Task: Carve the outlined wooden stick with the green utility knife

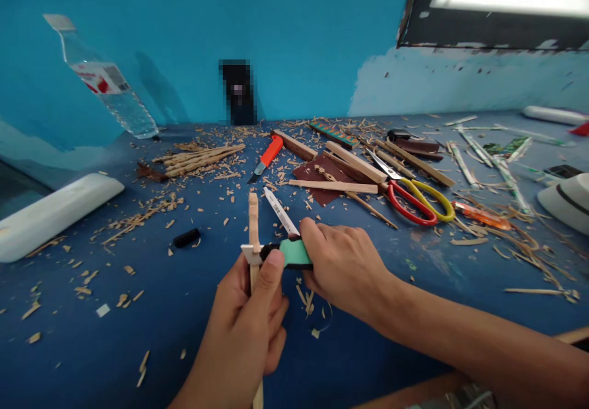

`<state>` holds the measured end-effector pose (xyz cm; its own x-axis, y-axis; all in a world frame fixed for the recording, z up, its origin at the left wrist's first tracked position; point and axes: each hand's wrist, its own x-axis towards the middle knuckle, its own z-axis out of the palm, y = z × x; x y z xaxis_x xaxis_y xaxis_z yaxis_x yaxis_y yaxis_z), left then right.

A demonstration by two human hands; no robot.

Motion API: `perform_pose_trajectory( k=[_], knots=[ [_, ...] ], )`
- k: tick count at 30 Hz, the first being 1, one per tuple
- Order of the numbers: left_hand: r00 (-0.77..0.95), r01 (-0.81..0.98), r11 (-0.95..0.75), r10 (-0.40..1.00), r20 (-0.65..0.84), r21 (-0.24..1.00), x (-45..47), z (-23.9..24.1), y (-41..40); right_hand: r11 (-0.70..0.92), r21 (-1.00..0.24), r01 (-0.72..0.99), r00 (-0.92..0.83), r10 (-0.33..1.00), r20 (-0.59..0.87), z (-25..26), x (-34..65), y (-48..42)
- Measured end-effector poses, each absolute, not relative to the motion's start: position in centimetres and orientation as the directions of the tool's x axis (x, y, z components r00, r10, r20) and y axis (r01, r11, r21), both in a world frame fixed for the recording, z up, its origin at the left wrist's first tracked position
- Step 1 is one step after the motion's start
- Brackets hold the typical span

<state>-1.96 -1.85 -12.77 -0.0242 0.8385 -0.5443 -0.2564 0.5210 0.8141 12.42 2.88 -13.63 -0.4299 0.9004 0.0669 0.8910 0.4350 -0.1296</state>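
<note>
Upright in the middle stands a slim wooden stick (253, 219), its top end carved into notches. My left hand (251, 317) is closed around the stick's lower part. A knife with a green and black handle (295, 252) is gripped in my right hand (352, 265). Its short blade (251, 252) lies across the stick just above my left fingers, touching the wood. My left thumb presses at the black front of the knife. Behind the knife lies a white pointed blade-like strip with print (279, 210), its near end partly hidden by my right hand.
Wood shavings litter the blue tabletop (147, 298). An orange-handled cutter (269, 154), sandpaper (317, 173), wooden sticks (356, 162) and red-yellow scissors (414, 206) lie beyond my hands. A black cap (186, 238) is at left; a water bottle (108, 84) leans by the wall.
</note>
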Motion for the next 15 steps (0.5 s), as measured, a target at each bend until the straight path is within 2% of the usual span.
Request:
perform_pose_trajectory(
  k=[4, 7, 11, 15],
  knots=[
    [-0.051, -0.257, 0.536, 0.824, -0.565, 0.804, -1.7, -12.9, -1.6, 0.450, -0.175, 0.876, -0.443, 0.893, 0.082, -13.8, 12.5, 3.2],
    [-0.021, -0.245, 0.470, 0.872, -0.489, 0.848, -1.9, -12.9, -1.3, 0.500, -0.254, 0.828, -0.493, 0.865, 0.097, -13.7, 13.0, 3.6],
    [-0.041, -0.272, 0.320, 0.939, -0.343, 0.908, -2.7, -12.6, -1.2, 0.558, -0.403, 0.725, -0.561, 0.818, 0.125, -13.2, 14.3, 4.2],
    [0.004, -0.297, 0.266, 0.961, -0.278, 0.917, -3.5, -13.0, -1.6, 0.542, -0.592, 0.596, -0.568, 0.806, 0.166, -12.5, 15.3, 4.5]
  ],
)
